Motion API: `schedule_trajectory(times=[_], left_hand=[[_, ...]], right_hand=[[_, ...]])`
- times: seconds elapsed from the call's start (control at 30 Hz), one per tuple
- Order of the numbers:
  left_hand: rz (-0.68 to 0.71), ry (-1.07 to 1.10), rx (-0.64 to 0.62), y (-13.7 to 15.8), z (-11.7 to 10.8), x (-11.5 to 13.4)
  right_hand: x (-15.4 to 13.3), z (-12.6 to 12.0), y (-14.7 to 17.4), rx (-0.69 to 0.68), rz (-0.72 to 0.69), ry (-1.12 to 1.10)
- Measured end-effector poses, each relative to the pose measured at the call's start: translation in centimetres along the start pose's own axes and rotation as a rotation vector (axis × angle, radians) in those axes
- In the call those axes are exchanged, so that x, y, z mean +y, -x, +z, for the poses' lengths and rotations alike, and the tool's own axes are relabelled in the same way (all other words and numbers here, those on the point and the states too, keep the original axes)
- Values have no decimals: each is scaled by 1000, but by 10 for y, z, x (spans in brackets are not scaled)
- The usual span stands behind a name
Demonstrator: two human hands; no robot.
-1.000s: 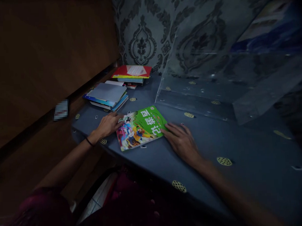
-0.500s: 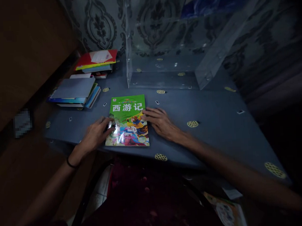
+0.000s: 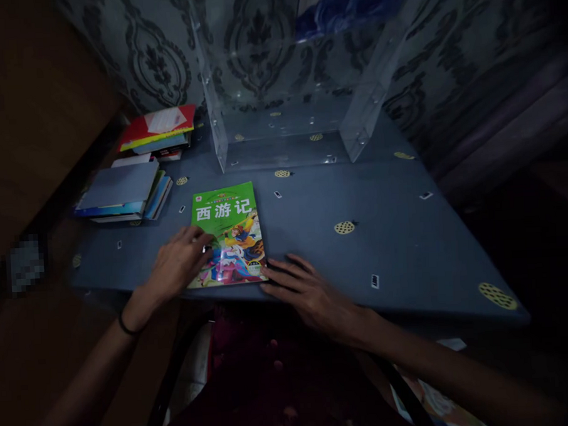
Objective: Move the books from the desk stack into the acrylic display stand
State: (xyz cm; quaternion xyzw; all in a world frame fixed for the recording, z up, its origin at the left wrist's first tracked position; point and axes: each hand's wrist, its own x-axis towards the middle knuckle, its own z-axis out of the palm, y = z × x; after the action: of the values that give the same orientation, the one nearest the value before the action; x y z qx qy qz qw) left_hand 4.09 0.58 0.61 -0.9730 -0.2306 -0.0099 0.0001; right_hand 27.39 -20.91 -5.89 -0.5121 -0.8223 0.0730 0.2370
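Observation:
A picture book (image 3: 228, 231) with a green cover, white Chinese characters and colourful cartoon figures lies flat near the front edge of the table. My left hand (image 3: 176, 261) rests over its left side, fingers bent and fingertips on the cover; a dark band circles that wrist. At the book's lower right corner is my right hand (image 3: 309, 293), its fingers spread and the fingertips at the book's edge. Neither hand lifts the book.
A blue-grey cloth with pineapple prints covers the table (image 3: 306, 199). Farther back stands a clear acrylic rack (image 3: 355, 125). On the left are two book stacks, a nearer one (image 3: 123, 185) and one topped with a red book (image 3: 176, 117). Patterned wallpaper rises behind.
My right hand has slid from the middle of the book's right edge down to its lower right corner. The view has shifted, and the book sits slightly rotated in it.

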Motion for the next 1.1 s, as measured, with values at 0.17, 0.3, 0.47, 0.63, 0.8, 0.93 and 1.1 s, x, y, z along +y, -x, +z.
schedule_trajectory(times=[0.17, 0.3, 0.47, 0.63, 0.8, 0.93, 1.1], left_hand=[[236, 129, 73, -45, 17, 17], [235, 86, 92, -91, 26, 19], [142, -20, 18, -131, 24, 20], [114, -20, -15, -141, 22, 23], [8, 223, 123, -110, 32, -7], [-348, 542, 324, -62, 46, -34], [-682, 1299, 383, -24, 38, -42]], right_hand=[[2, 1, 1, 20, -55, 20], [0, 1, 2, 25, -33, 7], [0, -1, 2, -3, -15, -32], [2, -1, 2, -13, -18, -84], [2, -6, 0, -9, 16, -154], [1, -9, -2, 3, 42, -212], [3, -5, 0, 40, 28, -241]])
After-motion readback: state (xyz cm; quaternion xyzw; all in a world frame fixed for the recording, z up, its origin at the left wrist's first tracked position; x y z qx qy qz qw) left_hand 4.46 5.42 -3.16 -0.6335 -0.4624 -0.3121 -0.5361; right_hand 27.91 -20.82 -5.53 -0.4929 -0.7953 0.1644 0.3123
